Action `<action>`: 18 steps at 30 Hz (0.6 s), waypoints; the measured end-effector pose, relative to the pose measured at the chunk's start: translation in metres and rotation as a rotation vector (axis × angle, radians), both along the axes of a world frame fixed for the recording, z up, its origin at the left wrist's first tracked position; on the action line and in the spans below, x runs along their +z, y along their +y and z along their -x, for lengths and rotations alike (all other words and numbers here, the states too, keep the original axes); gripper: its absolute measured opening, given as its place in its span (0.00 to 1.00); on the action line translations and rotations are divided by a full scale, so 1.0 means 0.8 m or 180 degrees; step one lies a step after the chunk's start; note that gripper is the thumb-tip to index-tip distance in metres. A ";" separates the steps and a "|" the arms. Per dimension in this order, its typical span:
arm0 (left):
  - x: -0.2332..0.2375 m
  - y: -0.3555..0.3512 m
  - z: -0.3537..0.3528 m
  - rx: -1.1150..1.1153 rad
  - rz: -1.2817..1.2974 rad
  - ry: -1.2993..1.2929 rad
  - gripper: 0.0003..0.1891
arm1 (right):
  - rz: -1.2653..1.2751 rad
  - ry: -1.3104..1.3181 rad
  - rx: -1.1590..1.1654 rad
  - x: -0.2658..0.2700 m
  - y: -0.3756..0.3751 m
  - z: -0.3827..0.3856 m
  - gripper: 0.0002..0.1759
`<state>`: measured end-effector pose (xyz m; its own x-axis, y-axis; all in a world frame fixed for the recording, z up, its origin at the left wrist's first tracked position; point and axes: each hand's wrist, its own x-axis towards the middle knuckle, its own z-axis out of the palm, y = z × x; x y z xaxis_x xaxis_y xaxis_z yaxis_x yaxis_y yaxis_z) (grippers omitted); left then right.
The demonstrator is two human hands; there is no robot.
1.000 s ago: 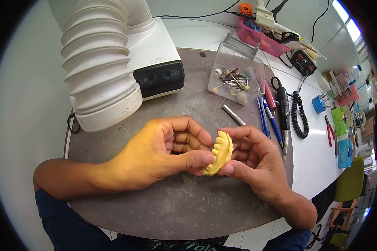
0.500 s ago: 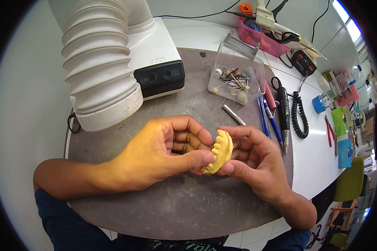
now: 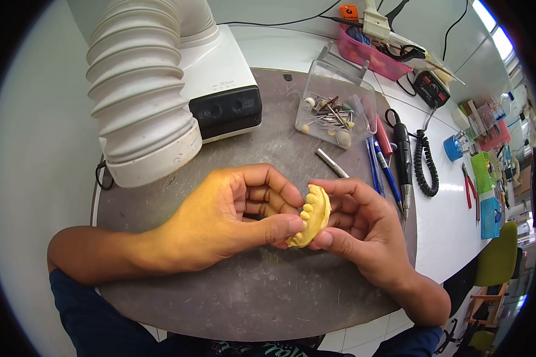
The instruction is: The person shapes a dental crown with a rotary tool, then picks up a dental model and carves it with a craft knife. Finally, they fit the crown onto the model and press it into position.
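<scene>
A yellow dental cast (image 3: 314, 218) with a row of teeth along its left side is held upright between my two hands, over the middle of the grey work mat (image 3: 250, 303). My left hand (image 3: 232, 220) grips its left lower side, the thumb resting on the teeth and the other fingers curled behind. My right hand (image 3: 363, 229) pinches the right side, with the index finger at the top and the thumb at the lower edge. The backs of some fingertips are hidden by the cast.
A white ribbed hose (image 3: 140, 95) and a white unit (image 3: 220, 65) stand at the back left. Behind my hands are a clear box of burs (image 3: 336, 113) and a metal rod (image 3: 332, 163). Blue pens (image 3: 387, 172) and a black handpiece (image 3: 403, 160) lie to the right.
</scene>
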<state>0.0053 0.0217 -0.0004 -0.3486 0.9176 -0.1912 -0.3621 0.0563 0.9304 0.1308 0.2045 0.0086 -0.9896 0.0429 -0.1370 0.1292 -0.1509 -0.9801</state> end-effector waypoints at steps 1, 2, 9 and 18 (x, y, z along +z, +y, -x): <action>0.000 0.000 0.000 0.0001 0.0010 0.0001 0.14 | 0.0000 0.0000 -0.0001 0.000 0.000 0.000 0.28; 0.000 0.000 0.000 0.0000 0.0010 0.0001 0.14 | -0.0021 -0.0006 0.0004 0.000 0.000 0.000 0.28; -0.001 0.000 0.000 0.0047 -0.0006 -0.0009 0.14 | -0.0052 -0.0026 -0.0013 0.002 0.000 -0.001 0.29; 0.003 0.000 -0.002 0.0153 0.0021 0.0090 0.14 | -0.0060 0.0028 -0.0044 0.002 0.001 0.000 0.29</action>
<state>0.0072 0.0219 0.0016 -0.3977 0.8984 -0.1866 -0.3382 0.0455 0.9400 0.1312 0.2049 0.0100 -0.9901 0.0589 -0.1275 0.1187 -0.1342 -0.9838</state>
